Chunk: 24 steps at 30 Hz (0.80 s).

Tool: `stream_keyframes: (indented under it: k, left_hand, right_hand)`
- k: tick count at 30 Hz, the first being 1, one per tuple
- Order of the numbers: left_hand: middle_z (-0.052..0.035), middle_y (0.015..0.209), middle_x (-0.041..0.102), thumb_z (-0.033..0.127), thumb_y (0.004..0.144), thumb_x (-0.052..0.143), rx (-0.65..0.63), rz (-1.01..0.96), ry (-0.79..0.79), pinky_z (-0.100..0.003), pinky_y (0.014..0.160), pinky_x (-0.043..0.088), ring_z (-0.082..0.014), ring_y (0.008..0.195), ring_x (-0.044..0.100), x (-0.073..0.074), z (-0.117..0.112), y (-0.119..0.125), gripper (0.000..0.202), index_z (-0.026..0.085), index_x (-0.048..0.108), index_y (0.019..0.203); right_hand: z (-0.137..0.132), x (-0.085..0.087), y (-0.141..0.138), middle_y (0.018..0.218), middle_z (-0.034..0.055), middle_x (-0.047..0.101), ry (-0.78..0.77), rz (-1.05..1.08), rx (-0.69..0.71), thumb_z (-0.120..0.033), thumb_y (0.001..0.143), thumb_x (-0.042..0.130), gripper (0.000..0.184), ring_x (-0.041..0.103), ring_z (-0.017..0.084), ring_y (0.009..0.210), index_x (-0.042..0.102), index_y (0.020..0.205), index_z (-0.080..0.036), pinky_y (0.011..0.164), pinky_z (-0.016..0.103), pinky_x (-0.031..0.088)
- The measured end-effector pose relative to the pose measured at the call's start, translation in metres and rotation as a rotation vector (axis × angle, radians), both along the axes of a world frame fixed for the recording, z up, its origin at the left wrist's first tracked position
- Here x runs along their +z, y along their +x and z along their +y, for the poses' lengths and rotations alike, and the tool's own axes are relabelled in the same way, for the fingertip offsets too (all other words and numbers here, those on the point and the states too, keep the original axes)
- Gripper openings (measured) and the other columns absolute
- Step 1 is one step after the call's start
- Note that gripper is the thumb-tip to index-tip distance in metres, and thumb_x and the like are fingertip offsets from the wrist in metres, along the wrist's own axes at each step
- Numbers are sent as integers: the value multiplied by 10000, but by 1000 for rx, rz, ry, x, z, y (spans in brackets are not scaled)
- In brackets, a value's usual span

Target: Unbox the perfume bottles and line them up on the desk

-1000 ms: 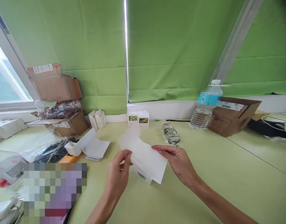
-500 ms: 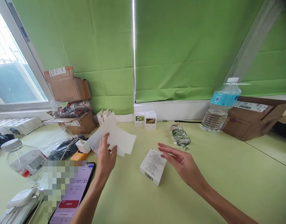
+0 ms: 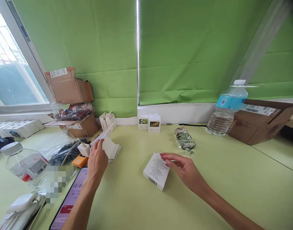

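Observation:
My left hand (image 3: 98, 159) is closed on thin white paper sheets (image 3: 111, 147) at left centre, some of them bent upward beside the fingers. At centre, a small white box (image 3: 156, 172) lies flat, printed side up, with a barcode on its near edge. My right hand (image 3: 184, 168) has its thumb and fingers at the box's far right corner, closed on it. Beyond that hand lies a stack of silvery blister packs (image 3: 184, 139). Part of the phone (image 3: 70, 199) is hidden by my left forearm.
Small white picture boxes (image 3: 154, 124) and opened white cartons (image 3: 107, 121) stand at the back. A large water bottle (image 3: 220, 111) and a brown carton (image 3: 251, 124) are on the right. On the left are another bottle (image 3: 26, 166), an orange item (image 3: 80, 160) and stacked cartons (image 3: 67, 91).
My left hand has moved left and slightly up, and the paper sheets have shifted left with it. My right hand has come in closer to the box, which has stayed in place.

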<state>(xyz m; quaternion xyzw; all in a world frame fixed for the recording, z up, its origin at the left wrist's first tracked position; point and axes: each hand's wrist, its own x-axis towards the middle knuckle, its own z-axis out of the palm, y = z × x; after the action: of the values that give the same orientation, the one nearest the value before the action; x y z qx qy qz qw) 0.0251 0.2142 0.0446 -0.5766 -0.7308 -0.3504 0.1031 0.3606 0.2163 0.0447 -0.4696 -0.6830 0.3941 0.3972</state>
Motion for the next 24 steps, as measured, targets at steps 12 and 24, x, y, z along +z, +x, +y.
stream_keyframes:
  k: [12, 24]
  left_hand:
    - [-132, 1414, 413, 195, 869, 458, 60, 226, -45, -479, 964, 438, -346, 1209, 444, -6, -1, -3, 367, 150, 540, 1224]
    - [-97, 1122, 627, 254, 870, 483, 115, 326, -57, -408, 927, 447, -281, 1060, 512, -9, -1, -8, 303, 144, 621, 1115]
  right_hand:
    - [1, -7, 0, 1262, 53, 608, 31, -22, 11, -437, 871, 555, 281, 563, 239, 1134, 715, 1025, -265, 908, 366, 514]
    - [0, -6, 0, 1262, 47, 606, 66, -76, 18, -404, 883, 537, 261, 550, 232, 1155, 715, 1021, -272, 907, 355, 516]
